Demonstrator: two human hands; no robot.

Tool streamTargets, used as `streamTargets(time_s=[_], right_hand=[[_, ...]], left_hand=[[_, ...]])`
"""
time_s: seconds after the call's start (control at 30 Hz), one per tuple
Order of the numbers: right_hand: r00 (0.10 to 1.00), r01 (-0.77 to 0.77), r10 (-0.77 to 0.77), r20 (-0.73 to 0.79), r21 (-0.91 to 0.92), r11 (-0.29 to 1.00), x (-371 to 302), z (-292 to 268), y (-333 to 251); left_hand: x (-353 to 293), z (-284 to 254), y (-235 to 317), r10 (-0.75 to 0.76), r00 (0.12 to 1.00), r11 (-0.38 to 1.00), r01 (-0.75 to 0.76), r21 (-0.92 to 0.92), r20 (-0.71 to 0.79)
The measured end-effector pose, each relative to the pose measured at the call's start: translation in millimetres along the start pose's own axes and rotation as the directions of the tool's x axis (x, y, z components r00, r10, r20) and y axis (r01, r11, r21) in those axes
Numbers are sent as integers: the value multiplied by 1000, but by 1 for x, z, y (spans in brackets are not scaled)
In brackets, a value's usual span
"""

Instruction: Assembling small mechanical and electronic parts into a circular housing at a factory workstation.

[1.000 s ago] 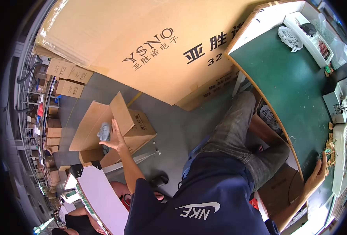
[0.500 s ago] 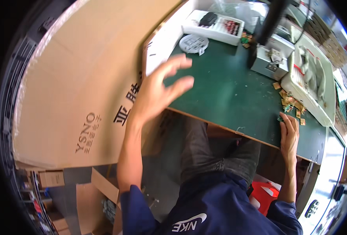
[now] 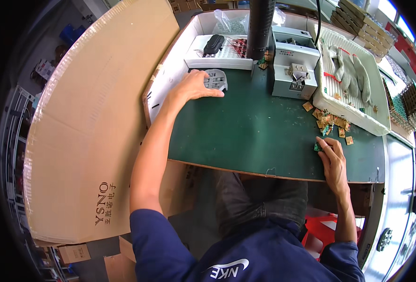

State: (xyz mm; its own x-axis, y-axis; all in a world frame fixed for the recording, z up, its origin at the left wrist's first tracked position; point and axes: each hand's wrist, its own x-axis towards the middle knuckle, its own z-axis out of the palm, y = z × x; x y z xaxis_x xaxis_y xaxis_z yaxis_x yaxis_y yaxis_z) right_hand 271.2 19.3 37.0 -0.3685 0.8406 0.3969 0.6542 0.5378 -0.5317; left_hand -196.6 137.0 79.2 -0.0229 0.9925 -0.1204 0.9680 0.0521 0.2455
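My left hand (image 3: 194,85) lies on the far left of the green table (image 3: 245,136), fingers resting on a round grey perforated disc (image 3: 216,79). My right hand (image 3: 331,154) rests near the table's front right, fingertips pinching a small green circuit board (image 3: 318,147). Several small brown and green boards (image 3: 331,120) lie scattered just beyond that hand.
A grey machine (image 3: 295,70) and a black post (image 3: 259,26) stand at the back. A white tray (image 3: 349,89) with gloves sits at the right, a white tray (image 3: 222,51) with a black object at the back left. A large cardboard sheet (image 3: 90,127) walls the left side.
The view swung from the floor and boxes up to the table. My left hand came up from the cardboard box and landed on the grey disc. My right hand stayed by the small boards.
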Motion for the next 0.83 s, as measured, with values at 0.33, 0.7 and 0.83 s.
streamTargets(time_s=[0.33,0.7,0.83], right_hand=[[999,45,-45,21,16,999,3,-5,6],[988,104,-112,-110,-81,991,0,1,9],[990,118,-129,-53,-168,979,-5,6,14]], left_hand=[[6,5,5,197,980,965,-188,-185,31],[-100,53,70,271,924,-527,-92,-845,-270],[-129,82,82,300,904,-753,28,-657,-305]])
